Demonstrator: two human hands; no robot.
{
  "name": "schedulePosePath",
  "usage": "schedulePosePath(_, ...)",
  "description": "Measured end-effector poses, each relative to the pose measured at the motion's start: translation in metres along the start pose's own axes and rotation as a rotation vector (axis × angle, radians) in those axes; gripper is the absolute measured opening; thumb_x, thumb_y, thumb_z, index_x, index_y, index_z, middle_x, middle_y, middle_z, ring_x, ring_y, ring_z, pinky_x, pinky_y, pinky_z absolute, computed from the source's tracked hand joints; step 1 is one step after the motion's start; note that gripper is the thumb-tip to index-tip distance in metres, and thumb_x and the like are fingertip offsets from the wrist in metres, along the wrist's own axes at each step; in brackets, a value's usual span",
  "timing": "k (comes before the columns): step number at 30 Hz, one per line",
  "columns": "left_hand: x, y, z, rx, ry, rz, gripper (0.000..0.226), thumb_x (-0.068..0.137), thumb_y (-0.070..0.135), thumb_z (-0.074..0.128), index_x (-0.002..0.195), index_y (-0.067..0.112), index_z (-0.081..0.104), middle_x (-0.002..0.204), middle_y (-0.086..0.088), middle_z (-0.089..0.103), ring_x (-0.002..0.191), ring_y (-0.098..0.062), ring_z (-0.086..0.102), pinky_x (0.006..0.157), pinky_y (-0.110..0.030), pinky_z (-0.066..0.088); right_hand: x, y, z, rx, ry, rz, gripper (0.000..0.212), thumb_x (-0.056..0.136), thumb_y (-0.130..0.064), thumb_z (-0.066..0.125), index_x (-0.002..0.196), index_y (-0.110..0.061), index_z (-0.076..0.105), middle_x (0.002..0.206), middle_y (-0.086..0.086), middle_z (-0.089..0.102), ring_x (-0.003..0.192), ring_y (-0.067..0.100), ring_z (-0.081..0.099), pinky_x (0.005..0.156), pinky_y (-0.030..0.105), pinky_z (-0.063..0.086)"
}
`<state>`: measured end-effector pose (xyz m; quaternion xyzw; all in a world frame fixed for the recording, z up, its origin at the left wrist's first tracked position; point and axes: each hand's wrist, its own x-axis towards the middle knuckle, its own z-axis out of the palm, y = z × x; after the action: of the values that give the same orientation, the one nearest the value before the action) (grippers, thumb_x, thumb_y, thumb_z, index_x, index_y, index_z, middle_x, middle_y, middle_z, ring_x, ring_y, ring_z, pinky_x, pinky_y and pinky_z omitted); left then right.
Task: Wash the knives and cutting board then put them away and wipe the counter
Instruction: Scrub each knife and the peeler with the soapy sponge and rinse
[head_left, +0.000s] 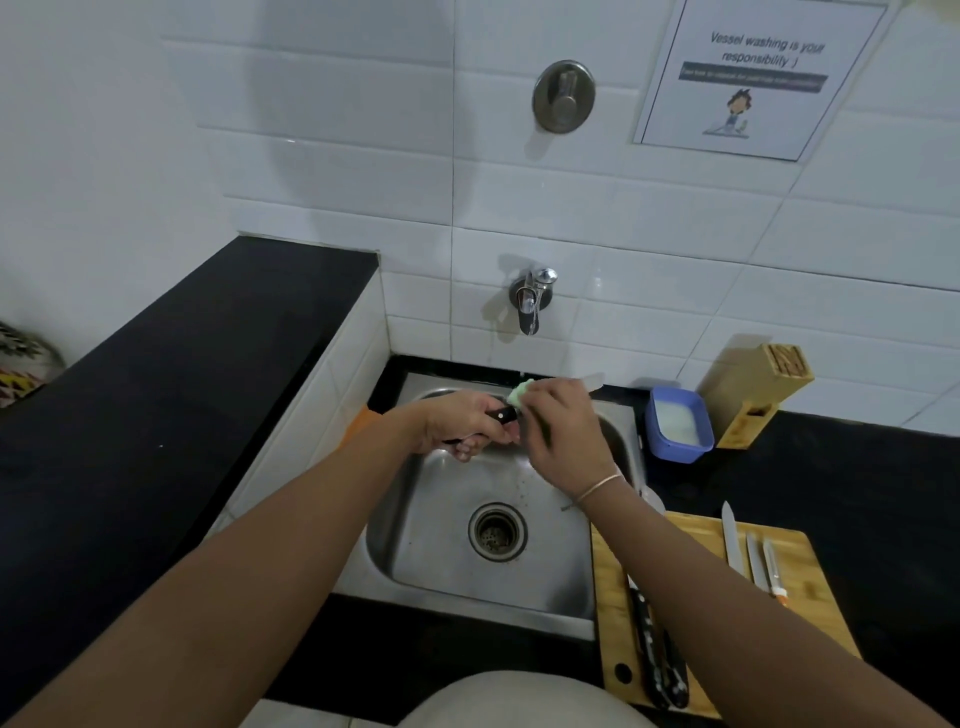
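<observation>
Left hand (462, 423) grips the knife (501, 414) handle over the sink (519, 597)'s back edge, right hand (558, 423) pinches the sponge (521, 393) on the blade; soapy slip could cut fingers.

knife (592, 383): black-handled, over sink | cutting board (810, 597): wooden, on counter

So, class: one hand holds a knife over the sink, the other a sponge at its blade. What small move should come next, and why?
Probably slide the sponge along the blade toward its tip. The left hand grips the knife's handle, and the right hand pinches the sponge near the handle end.
</observation>
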<state>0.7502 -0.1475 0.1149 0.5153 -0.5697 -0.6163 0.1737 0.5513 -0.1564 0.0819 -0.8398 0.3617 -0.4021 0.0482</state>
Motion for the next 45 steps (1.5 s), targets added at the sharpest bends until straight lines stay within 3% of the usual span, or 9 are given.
schedulePosePath(3, -0.008, 0.0, -0.002, 0.026, -0.04, 0.027, 0.016, 0.097, -0.003, 0.056, 0.103, 0.005, 0.068, 0.043, 0.0, 0.04, 0.037, -0.011, 0.039, 0.046, -0.024, 0.035, -0.005, 0.02, -0.013, -0.045, 0.046, 0.134, 0.012, 0.086, -0.002, 0.067, 0.097, -0.003, 0.072, 0.103, 0.012, 0.064, 0.101, 0.028, 0.052, 0.095, 0.013, 0.032)
schedulePosePath(7, -0.007, 0.001, 0.0, 0.06, -0.044, 0.047, 0.016, 0.097, -0.003, 0.057, 0.106, 0.003, 0.068, 0.045, -0.001, 0.041, 0.039, -0.011, 0.039, 0.048, -0.025, 0.037, -0.004, 0.031, -0.021, -0.096, 0.164, 0.418, 0.006, 0.087, -0.005, 0.065, 0.092, -0.005, 0.069, 0.095, 0.011, 0.062, 0.094, 0.031, 0.051, 0.084, 0.033, 0.039)
schedulePosePath(13, -0.007, 0.003, 0.0, 0.021, -0.03, 0.086, 0.015, 0.096, -0.005, 0.057, 0.098, 0.007, 0.066, 0.045, 0.001, 0.042, 0.04, -0.01, 0.039, 0.052, -0.028, 0.037, -0.003, -0.005, -0.007, -0.041, 0.064, 0.018, 0.012, 0.087, -0.002, 0.065, 0.096, -0.001, 0.072, 0.105, 0.014, 0.065, 0.101, 0.026, 0.052, 0.094, 0.024, 0.041)
schedulePosePath(20, -0.009, 0.0, 0.004, 0.067, -0.042, 0.127, 0.013, 0.096, -0.003, 0.059, 0.106, 0.0, 0.066, 0.05, 0.0, 0.044, 0.042, -0.011, 0.039, 0.051, -0.026, 0.039, 0.004, 0.024, -0.027, -0.127, 0.158, 0.37, 0.008, 0.089, -0.006, 0.064, 0.095, -0.005, 0.069, 0.099, 0.01, 0.063, 0.097, 0.03, 0.052, 0.089, 0.028, 0.038)
schedulePosePath(26, -0.01, 0.006, 0.011, -0.017, -0.054, 0.105, 0.012, 0.098, -0.005, 0.053, 0.1, 0.004, 0.061, 0.046, 0.002, 0.039, 0.034, -0.007, 0.035, 0.039, -0.021, 0.035, 0.003, -0.003, -0.017, -0.074, 0.036, -0.06, 0.012, 0.086, 0.0, 0.067, 0.097, -0.001, 0.071, 0.103, 0.013, 0.066, 0.098, 0.025, 0.053, 0.092, 0.029, 0.043)
schedulePosePath(34, -0.005, 0.005, 0.018, -0.133, -0.056, 0.056, 0.055, 0.107, 0.044, 0.044, 0.122, -0.007, 0.062, 0.05, 0.0, 0.037, 0.033, -0.007, 0.034, 0.037, -0.02, 0.028, 0.01, 0.045, -0.049, -0.143, 0.182, 0.446, 0.013, 0.094, -0.009, 0.061, 0.1, -0.003, 0.07, 0.101, 0.011, 0.063, 0.102, 0.028, 0.052, 0.09, 0.024, 0.037)
schedulePosePath(38, 0.006, 0.012, 0.02, -0.33, -0.065, 0.051, 0.085, 0.1, 0.072, 0.02, 0.114, 0.001, 0.065, 0.052, -0.003, 0.04, 0.032, -0.009, 0.032, 0.039, -0.021, 0.023, 0.022, 0.005, -0.039, -0.067, 0.317, 0.277, 0.013, 0.09, -0.004, 0.066, 0.101, 0.0, 0.072, 0.105, 0.013, 0.065, 0.103, 0.024, 0.053, 0.096, 0.013, 0.033)
schedulePosePath(42, 0.015, 0.014, 0.026, -0.476, 0.036, 0.072, 0.081, 0.095, 0.08, 0.022, 0.071, 0.01, 0.055, 0.048, -0.006, 0.044, 0.03, -0.013, 0.033, 0.04, -0.023, 0.019, 0.004, -0.021, -0.019, -0.011, 0.002, -0.211, 0.014, 0.089, 0.0, 0.065, 0.102, 0.004, 0.071, 0.108, 0.018, 0.065, 0.101, 0.027, 0.055, 0.099, 0.029, 0.042)
schedulePosePath(45, 0.019, 0.017, 0.031, -0.476, 0.084, 0.058, 0.084, 0.093, 0.084, 0.016, 0.074, 0.011, 0.055, 0.056, -0.007, 0.05, 0.033, -0.013, 0.031, 0.042, -0.026, 0.017, 0.003, -0.008, -0.019, -0.025, 0.03, -0.084, 0.014, 0.089, -0.002, 0.065, 0.102, 0.002, 0.071, 0.106, 0.016, 0.065, 0.099, 0.03, 0.056, 0.094, 0.037, 0.047)
